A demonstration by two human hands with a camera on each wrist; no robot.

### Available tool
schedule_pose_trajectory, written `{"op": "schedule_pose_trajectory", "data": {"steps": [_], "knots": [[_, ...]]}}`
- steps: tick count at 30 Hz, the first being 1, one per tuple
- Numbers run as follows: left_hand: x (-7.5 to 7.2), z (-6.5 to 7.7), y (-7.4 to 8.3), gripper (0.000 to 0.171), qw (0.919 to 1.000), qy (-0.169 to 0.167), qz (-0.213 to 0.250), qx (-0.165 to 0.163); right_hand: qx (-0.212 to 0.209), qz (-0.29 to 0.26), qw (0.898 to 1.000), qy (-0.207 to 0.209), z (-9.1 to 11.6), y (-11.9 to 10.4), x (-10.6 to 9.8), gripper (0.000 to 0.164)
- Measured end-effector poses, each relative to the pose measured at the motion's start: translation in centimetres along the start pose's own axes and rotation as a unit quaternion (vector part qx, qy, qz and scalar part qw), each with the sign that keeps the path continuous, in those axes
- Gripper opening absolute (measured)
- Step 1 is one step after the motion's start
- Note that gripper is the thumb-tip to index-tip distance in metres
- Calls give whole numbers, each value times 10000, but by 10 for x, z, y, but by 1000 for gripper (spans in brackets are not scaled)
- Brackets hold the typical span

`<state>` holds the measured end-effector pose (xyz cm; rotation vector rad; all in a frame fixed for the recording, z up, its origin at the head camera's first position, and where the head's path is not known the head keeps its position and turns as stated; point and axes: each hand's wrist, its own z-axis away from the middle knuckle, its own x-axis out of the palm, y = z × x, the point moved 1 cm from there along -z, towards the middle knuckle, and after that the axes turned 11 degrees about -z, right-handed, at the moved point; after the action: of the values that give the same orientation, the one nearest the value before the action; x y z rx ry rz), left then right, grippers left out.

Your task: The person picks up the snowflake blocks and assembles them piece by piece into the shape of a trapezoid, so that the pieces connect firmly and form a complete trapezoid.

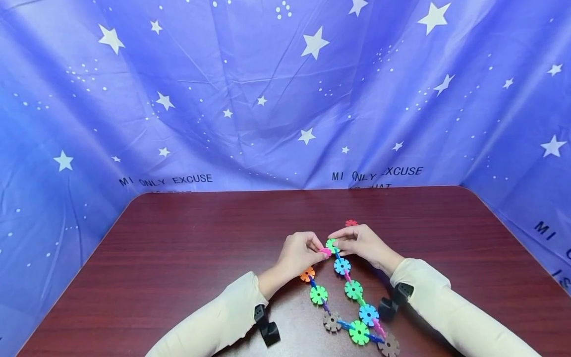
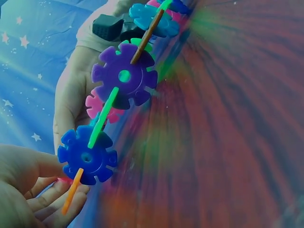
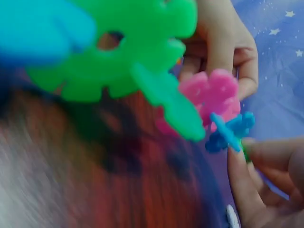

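Snowflake-disc building pieces, slotted together, form a long chain that bends toward me and back in the head view. My left hand (image 1: 298,255) pinches a pink disc (image 1: 326,253) between thumb and fingers, above the orange disc (image 1: 307,274) of the chain's left side. Close beside it, my right hand (image 1: 368,246) pinches a green disc (image 1: 331,244) at the top of the right side, with a blue disc (image 1: 342,266) below. I cannot tell whether the pink and green discs are joined. Part of the chain near my left hand is hidden by it.
A loose-looking red disc (image 1: 351,223) lies beyond my right hand on the dark red-brown table (image 1: 200,233). The chain's brown disc (image 1: 389,345) reaches the bottom of the view. A blue star-printed curtain (image 1: 250,74) stands behind the table. Black cameras are strapped to both wrists.
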<state>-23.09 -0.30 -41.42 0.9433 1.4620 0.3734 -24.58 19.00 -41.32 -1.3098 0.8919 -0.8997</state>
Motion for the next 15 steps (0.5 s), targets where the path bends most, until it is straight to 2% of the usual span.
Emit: {"op": "schedule_pose_trajectory", "data": {"steps": [4,7,12,15], "knots": [[0,0,2,17,9999,60,-117,62,113,-205,9983,531,9,-2,6,32],[0,1,3,17,9997,37,-184,134,169,-573,9939,926,18,-3,12,32],[-4,5,9,15,9986,-25,-326,415,225,-1250,9848,1185,34,-3,19,30],[-9,9,13,14,9974,-12,-312,656,133,-1446,9817,1234,42,-3,22,27]]}}
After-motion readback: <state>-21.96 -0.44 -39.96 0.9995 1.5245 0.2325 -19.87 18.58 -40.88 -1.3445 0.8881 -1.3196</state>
